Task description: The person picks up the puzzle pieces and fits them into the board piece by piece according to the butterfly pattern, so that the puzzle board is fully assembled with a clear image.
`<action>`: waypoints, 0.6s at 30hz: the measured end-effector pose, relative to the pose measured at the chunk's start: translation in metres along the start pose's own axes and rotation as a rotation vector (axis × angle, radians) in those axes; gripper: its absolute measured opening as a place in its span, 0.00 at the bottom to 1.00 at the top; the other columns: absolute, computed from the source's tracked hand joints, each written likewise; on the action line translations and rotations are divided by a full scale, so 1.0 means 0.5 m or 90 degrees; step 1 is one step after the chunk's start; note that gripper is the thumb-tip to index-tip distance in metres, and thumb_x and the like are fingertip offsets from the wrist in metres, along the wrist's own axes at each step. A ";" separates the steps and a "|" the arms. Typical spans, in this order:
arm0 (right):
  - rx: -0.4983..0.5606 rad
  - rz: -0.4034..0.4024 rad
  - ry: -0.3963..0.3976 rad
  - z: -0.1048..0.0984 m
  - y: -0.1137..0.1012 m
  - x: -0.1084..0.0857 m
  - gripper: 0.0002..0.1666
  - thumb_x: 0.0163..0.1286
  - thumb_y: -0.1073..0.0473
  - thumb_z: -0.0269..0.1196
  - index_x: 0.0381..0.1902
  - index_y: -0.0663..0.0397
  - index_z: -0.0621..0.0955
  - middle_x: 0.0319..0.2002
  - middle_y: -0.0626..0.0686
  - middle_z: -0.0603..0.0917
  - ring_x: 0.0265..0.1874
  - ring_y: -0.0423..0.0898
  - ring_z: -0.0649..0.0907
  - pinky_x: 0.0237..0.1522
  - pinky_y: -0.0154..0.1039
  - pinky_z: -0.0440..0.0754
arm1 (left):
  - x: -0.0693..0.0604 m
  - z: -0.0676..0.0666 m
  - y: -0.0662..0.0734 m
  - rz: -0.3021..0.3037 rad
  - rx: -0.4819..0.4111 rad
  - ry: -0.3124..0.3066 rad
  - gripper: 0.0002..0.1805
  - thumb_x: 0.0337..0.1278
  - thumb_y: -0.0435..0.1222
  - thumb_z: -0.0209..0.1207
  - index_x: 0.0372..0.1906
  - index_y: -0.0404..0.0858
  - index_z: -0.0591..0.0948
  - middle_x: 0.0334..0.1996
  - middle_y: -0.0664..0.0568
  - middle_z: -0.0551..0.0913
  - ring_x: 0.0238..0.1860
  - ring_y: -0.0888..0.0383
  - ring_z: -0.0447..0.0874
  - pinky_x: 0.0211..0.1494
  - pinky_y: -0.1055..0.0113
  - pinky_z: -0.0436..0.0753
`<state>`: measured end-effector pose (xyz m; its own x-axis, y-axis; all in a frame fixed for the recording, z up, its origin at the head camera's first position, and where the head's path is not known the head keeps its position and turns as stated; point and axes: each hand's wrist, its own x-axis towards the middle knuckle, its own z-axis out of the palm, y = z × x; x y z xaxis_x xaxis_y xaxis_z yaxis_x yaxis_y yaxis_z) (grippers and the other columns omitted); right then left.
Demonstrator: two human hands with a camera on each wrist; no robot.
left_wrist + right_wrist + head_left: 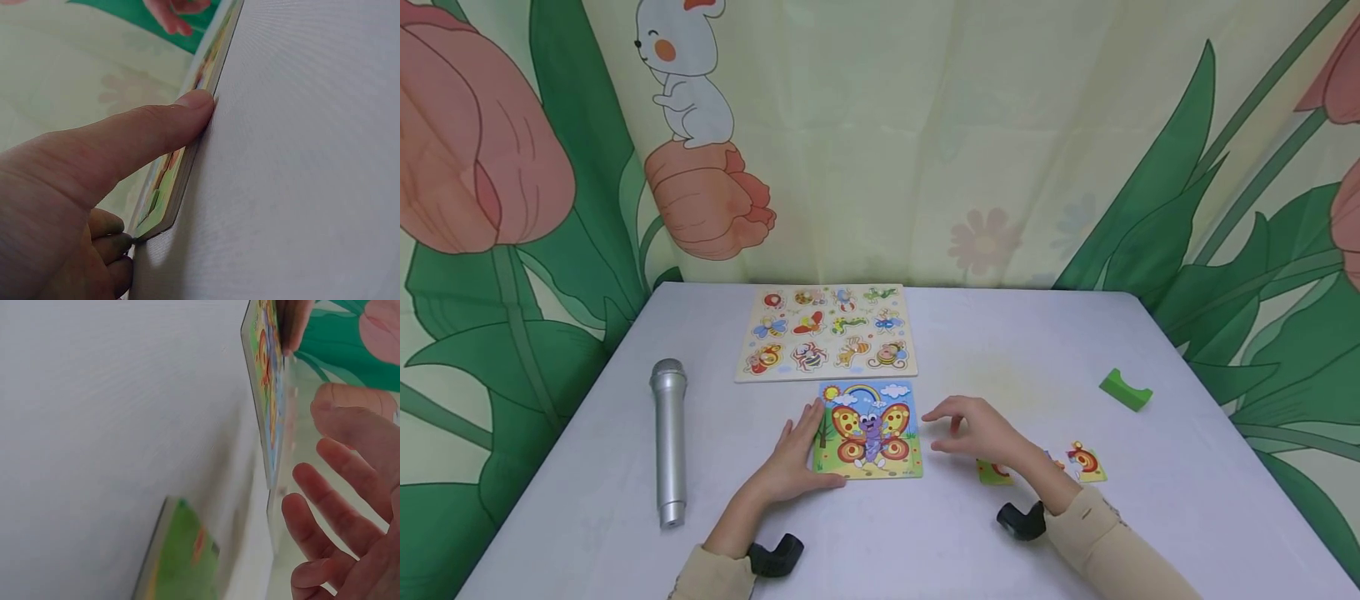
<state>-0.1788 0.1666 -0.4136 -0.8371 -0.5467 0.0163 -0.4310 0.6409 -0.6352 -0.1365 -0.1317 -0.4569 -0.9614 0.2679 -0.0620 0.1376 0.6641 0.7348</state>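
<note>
A square butterfly puzzle board (871, 437) lies on the table before the person. At its lower left corner rests the left hand (792, 460), the thumb along the bottom edge and the other fingers by the left edge. In the left wrist view that thumb (156, 131) lies straight against the board's side. The right hand (977, 429) hovers just right of the board, fingers loosely bent and nothing between them. Below and beyond the right forearm are loose puzzle pieces: a green one (995, 472) and one with a red swirl (1084, 462), partly hidden by the arm.
Behind the butterfly board lies a larger insect puzzle board (827, 333). A silver microphone-shaped object (670, 442) lies at the left. Toward the right edge is a green block (1125, 390) with a curved notch. A printed curtain (880, 167) hangs behind the table.
</note>
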 end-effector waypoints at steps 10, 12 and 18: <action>-0.020 0.067 0.020 -0.024 0.034 -0.077 0.22 0.49 0.56 0.72 0.44 0.52 0.83 0.40 0.46 0.81 0.31 0.45 0.73 0.25 0.31 0.73 | -0.002 -0.002 0.003 0.000 0.000 -0.001 0.62 0.33 0.49 0.72 0.71 0.33 0.46 0.71 0.42 0.46 0.71 0.48 0.36 0.70 0.52 0.34; -0.039 0.063 0.025 -0.028 0.041 -0.091 0.23 0.48 0.56 0.72 0.44 0.52 0.83 0.38 0.45 0.81 0.30 0.44 0.72 0.26 0.31 0.72 | -0.002 -0.002 0.004 0.001 -0.001 -0.001 0.62 0.34 0.49 0.72 0.71 0.33 0.46 0.71 0.42 0.46 0.71 0.48 0.36 0.70 0.52 0.34; -0.047 0.048 0.023 -0.042 0.059 -0.125 0.23 0.47 0.58 0.72 0.44 0.53 0.83 0.36 0.44 0.80 0.29 0.43 0.71 0.27 0.30 0.71 | -0.002 -0.003 0.006 0.002 0.000 -0.001 0.62 0.33 0.48 0.72 0.71 0.32 0.47 0.71 0.42 0.46 0.71 0.49 0.37 0.70 0.52 0.34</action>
<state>-0.1462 0.2312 -0.4171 -0.8791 -0.4766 -0.0012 -0.3886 0.7181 -0.5773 -0.1352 -0.1309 -0.4536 -0.9606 0.2711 -0.0606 0.1407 0.6630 0.7353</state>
